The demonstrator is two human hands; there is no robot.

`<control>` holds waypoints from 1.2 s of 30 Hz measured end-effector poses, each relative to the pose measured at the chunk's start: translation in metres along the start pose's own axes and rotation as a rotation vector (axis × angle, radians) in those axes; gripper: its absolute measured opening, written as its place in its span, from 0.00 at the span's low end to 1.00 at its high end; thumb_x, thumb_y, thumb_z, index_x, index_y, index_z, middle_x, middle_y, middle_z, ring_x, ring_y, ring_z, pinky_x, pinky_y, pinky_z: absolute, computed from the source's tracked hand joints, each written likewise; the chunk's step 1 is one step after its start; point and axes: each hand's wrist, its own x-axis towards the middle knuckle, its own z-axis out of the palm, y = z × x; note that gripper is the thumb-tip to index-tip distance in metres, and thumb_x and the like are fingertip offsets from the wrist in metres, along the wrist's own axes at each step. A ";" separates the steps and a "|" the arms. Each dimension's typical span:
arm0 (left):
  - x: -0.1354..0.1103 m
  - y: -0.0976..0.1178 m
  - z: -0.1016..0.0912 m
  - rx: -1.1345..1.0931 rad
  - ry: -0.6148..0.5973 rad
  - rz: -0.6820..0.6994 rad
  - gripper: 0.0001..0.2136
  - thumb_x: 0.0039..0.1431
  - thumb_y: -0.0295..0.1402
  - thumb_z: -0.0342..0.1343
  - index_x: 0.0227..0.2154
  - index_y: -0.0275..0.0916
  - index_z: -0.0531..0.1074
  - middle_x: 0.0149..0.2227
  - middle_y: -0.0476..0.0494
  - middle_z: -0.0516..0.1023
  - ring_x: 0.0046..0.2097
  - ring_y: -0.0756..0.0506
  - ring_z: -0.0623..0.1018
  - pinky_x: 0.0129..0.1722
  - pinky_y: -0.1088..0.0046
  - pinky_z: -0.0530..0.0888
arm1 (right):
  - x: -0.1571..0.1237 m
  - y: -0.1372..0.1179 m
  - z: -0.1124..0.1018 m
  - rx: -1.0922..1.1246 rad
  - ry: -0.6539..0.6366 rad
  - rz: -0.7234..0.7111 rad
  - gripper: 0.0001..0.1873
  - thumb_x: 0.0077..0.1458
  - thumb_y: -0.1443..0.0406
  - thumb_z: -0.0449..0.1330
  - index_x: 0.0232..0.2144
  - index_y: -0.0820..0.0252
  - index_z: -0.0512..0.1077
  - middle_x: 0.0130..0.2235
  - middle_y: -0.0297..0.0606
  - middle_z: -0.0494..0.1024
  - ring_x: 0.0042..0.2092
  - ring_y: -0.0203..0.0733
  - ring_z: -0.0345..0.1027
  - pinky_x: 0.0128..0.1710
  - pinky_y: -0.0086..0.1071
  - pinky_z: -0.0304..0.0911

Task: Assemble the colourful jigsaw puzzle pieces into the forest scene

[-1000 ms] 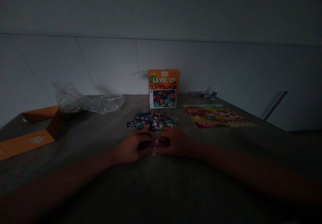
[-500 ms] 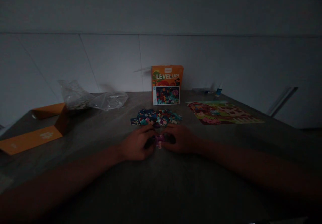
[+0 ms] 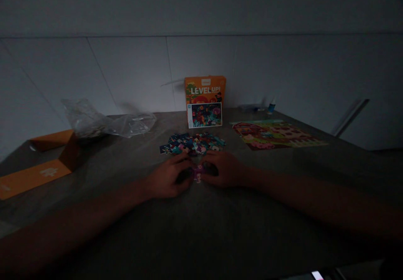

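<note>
In the dim middle of the table, a small purple and pink puzzle piece (image 3: 197,174) sits between my two hands; whether it is one piece or two joined I cannot tell. My left hand (image 3: 171,175) has its fingers curled, with thumb and fingertips at the piece's left side. From the right, my right hand (image 3: 225,169) is closed the same way on the other side. Just beyond my fingers lies a heap of loose, many-coloured puzzle pieces (image 3: 201,143). Behind the heap, a picture card (image 3: 205,115) of the puzzle leans against an orange "LEVEL UP!" box (image 3: 206,89).
At left stands an open orange cardboard sleeve (image 3: 56,168), with clear plastic bags (image 3: 134,123) behind it. An assembled farm puzzle (image 3: 280,136) lies at right. A small bottle (image 3: 272,105) stands near the back edge. A lit phone-like screen (image 3: 317,275) shows at bottom right.
The view has shifted slightly, bringing the lit screen further into sight at the bottom right. Both hands stay around the purple puzzle piece, with little visible movement.
</note>
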 end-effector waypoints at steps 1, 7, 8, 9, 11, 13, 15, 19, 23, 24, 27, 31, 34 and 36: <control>0.000 0.000 0.000 0.002 0.021 -0.009 0.13 0.64 0.34 0.54 0.49 0.37 0.74 0.49 0.36 0.77 0.57 0.36 0.75 0.59 0.53 0.74 | 0.000 0.000 0.000 0.000 -0.005 0.003 0.16 0.56 0.57 0.65 0.43 0.62 0.78 0.40 0.43 0.79 0.39 0.43 0.70 0.38 0.34 0.60; 0.000 -0.023 -0.004 0.215 0.310 -0.310 0.13 0.58 0.29 0.54 0.46 0.37 0.74 0.45 0.37 0.77 0.50 0.36 0.75 0.54 0.52 0.75 | 0.000 -0.003 -0.003 0.052 0.013 0.048 0.21 0.57 0.57 0.65 0.48 0.64 0.77 0.38 0.43 0.80 0.36 0.42 0.70 0.36 0.33 0.59; 0.000 -0.029 -0.005 0.293 0.315 -0.347 0.16 0.57 0.29 0.55 0.48 0.36 0.74 0.46 0.35 0.76 0.51 0.34 0.74 0.54 0.50 0.74 | 0.000 -0.003 -0.003 0.077 0.020 0.061 0.22 0.57 0.58 0.64 0.50 0.65 0.76 0.36 0.42 0.80 0.35 0.41 0.70 0.36 0.33 0.59; 0.001 -0.034 -0.005 0.363 0.309 -0.366 0.18 0.56 0.30 0.56 0.50 0.34 0.74 0.47 0.33 0.76 0.51 0.32 0.73 0.55 0.48 0.73 | 0.000 -0.003 -0.003 0.097 0.026 0.075 0.23 0.58 0.58 0.64 0.52 0.66 0.75 0.35 0.40 0.79 0.34 0.40 0.70 0.35 0.32 0.59; 0.002 -0.043 -0.004 0.453 0.287 -0.391 0.20 0.58 0.35 0.57 0.52 0.30 0.74 0.47 0.29 0.75 0.51 0.30 0.72 0.55 0.45 0.72 | 0.001 -0.003 -0.002 0.114 0.037 0.091 0.24 0.59 0.59 0.63 0.54 0.66 0.74 0.32 0.37 0.78 0.31 0.38 0.68 0.33 0.31 0.57; 0.002 -0.048 -0.002 0.477 0.266 -0.396 0.21 0.61 0.40 0.56 0.51 0.30 0.75 0.46 0.28 0.75 0.50 0.30 0.72 0.54 0.45 0.72 | 0.001 -0.003 -0.001 0.103 0.042 0.090 0.24 0.60 0.59 0.63 0.55 0.66 0.74 0.30 0.36 0.77 0.30 0.36 0.66 0.32 0.30 0.56; 0.003 -0.050 0.000 0.475 0.253 -0.387 0.22 0.63 0.44 0.55 0.50 0.30 0.76 0.45 0.29 0.75 0.49 0.31 0.72 0.55 0.46 0.72 | 0.002 -0.002 0.000 0.087 0.047 0.085 0.23 0.60 0.60 0.62 0.54 0.65 0.74 0.30 0.35 0.77 0.29 0.36 0.66 0.32 0.30 0.56; 0.004 -0.048 0.000 0.473 0.270 -0.402 0.20 0.63 0.46 0.57 0.47 0.34 0.78 0.45 0.32 0.75 0.50 0.32 0.72 0.55 0.48 0.72 | 0.001 -0.002 0.000 0.072 0.051 0.071 0.22 0.60 0.59 0.62 0.54 0.66 0.74 0.31 0.37 0.78 0.30 0.36 0.67 0.32 0.30 0.56; 0.005 -0.049 -0.002 0.421 0.259 -0.431 0.19 0.62 0.46 0.59 0.45 0.34 0.78 0.45 0.32 0.75 0.50 0.32 0.72 0.54 0.48 0.72 | 0.002 -0.002 0.000 0.070 0.043 0.102 0.21 0.60 0.60 0.63 0.53 0.66 0.75 0.31 0.37 0.79 0.31 0.37 0.68 0.33 0.31 0.57; 0.005 -0.049 -0.003 0.402 0.262 -0.432 0.19 0.62 0.46 0.60 0.44 0.34 0.78 0.44 0.33 0.75 0.50 0.33 0.72 0.54 0.49 0.72 | 0.002 -0.002 0.000 0.073 0.048 0.114 0.21 0.59 0.61 0.63 0.52 0.65 0.76 0.31 0.37 0.79 0.31 0.37 0.68 0.33 0.31 0.57; 0.005 -0.051 -0.005 0.341 0.277 -0.431 0.15 0.60 0.43 0.62 0.41 0.36 0.75 0.41 0.37 0.75 0.48 0.35 0.73 0.54 0.51 0.72 | 0.003 0.000 0.001 0.078 0.078 0.140 0.18 0.58 0.63 0.63 0.50 0.64 0.77 0.30 0.36 0.78 0.30 0.37 0.67 0.33 0.31 0.57; 0.002 -0.043 -0.005 0.201 0.367 -0.368 0.08 0.62 0.35 0.60 0.40 0.38 0.71 0.40 0.41 0.75 0.47 0.38 0.75 0.50 0.56 0.75 | 0.004 0.002 0.002 0.103 0.111 0.150 0.17 0.57 0.64 0.63 0.49 0.64 0.76 0.29 0.35 0.77 0.29 0.36 0.65 0.32 0.31 0.56; -0.001 -0.027 -0.002 0.065 0.442 -0.227 0.05 0.66 0.35 0.56 0.40 0.40 0.69 0.40 0.42 0.76 0.46 0.41 0.77 0.47 0.62 0.77 | 0.005 0.004 0.003 0.114 0.114 0.148 0.19 0.58 0.61 0.64 0.50 0.64 0.75 0.28 0.33 0.75 0.28 0.36 0.64 0.31 0.30 0.54; -0.002 -0.016 0.000 -0.003 0.454 -0.130 0.07 0.68 0.36 0.56 0.45 0.40 0.69 0.42 0.43 0.77 0.46 0.43 0.78 0.48 0.64 0.78 | 0.005 0.005 0.003 0.114 0.107 0.114 0.15 0.60 0.59 0.62 0.45 0.64 0.75 0.28 0.33 0.74 0.29 0.36 0.64 0.31 0.30 0.53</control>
